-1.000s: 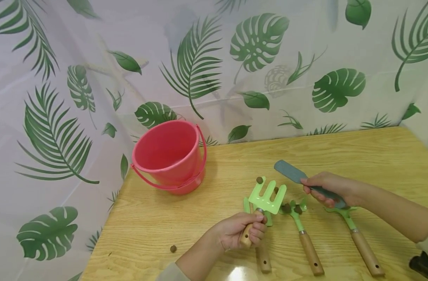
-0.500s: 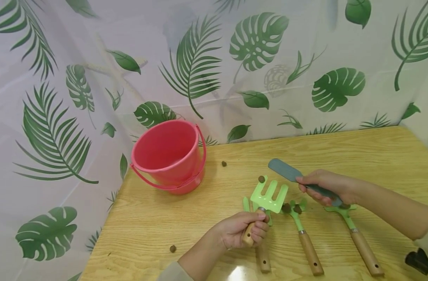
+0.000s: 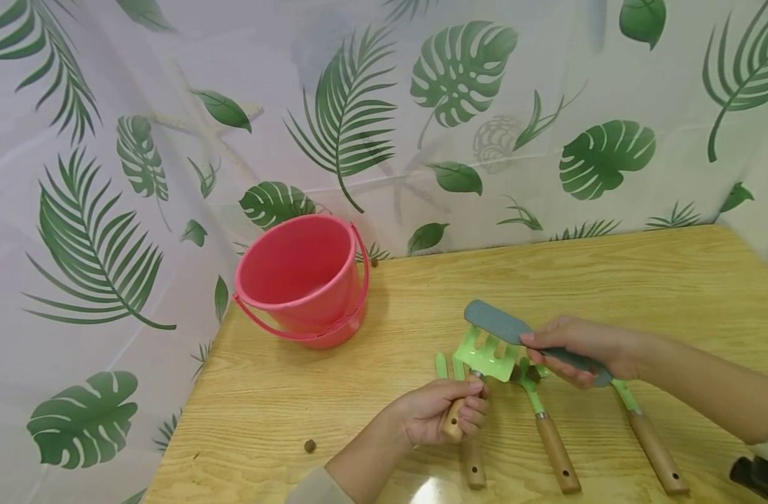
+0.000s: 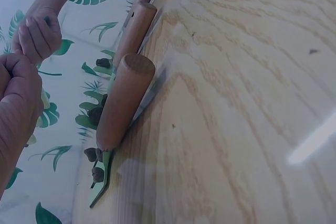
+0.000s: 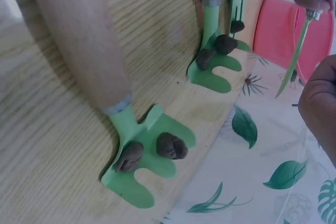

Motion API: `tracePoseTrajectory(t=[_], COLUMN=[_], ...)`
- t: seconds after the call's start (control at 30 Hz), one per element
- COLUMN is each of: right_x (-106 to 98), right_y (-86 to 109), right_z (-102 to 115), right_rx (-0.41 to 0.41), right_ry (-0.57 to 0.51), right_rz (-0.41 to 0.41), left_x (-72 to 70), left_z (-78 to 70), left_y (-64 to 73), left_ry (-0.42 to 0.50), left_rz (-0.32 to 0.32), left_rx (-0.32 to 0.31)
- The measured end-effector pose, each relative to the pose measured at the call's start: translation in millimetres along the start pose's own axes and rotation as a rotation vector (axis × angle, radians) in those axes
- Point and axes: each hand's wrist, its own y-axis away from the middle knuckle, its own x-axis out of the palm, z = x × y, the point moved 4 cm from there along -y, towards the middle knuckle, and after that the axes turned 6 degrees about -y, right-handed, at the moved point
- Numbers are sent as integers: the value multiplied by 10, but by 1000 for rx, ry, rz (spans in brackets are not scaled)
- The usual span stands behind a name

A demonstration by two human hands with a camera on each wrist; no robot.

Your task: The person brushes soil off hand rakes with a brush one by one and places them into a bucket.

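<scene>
My left hand [image 3: 443, 413] grips the wooden handle of a light green hand fork [image 3: 484, 364], its tines pointing up and away above the table. With thumb and fingers my right hand [image 3: 585, 350] holds a flat grey spatula-like tool [image 3: 497, 322], whose blade overlaps the fork's tine tips in the head view. Below lie several green garden tools with wooden handles. One fork [image 5: 136, 184] bears two brown lumps [image 5: 171, 146] in the right wrist view, and another fork [image 5: 210, 80] beside it also carries brown lumps. A third wooden handle [image 3: 474, 465] lies partly hidden under my left hand.
A pink bucket [image 3: 302, 308] stands at the back left against the leaf-patterned cloth [image 3: 358, 84]. One brown lump [image 3: 374, 263] sits behind its right side, another [image 3: 310, 446] on the front left of the table. A dark object [image 3: 758, 476] lies at the front right.
A brown lump has left the fork and travelled across the table toward the wall by the bucket. The grey tool has moved left and down over the tines; the fork shifted slightly right.
</scene>
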Motion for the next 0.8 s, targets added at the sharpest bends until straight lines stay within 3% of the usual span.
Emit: tracePoseTrajectory(t=[0.53, 0.8], right_x=[333, 290], right_y=[1, -8], right_z=[-94, -125], right_rx=[6, 12], right_ry=[-98, -93], right_rz=[188, 166], left_x=[61, 91], left_z=[-6, -33], left_y=[-41, -25], left_ry=[27, -15], left_rz=[25, 40], left_rx=[-6, 3])
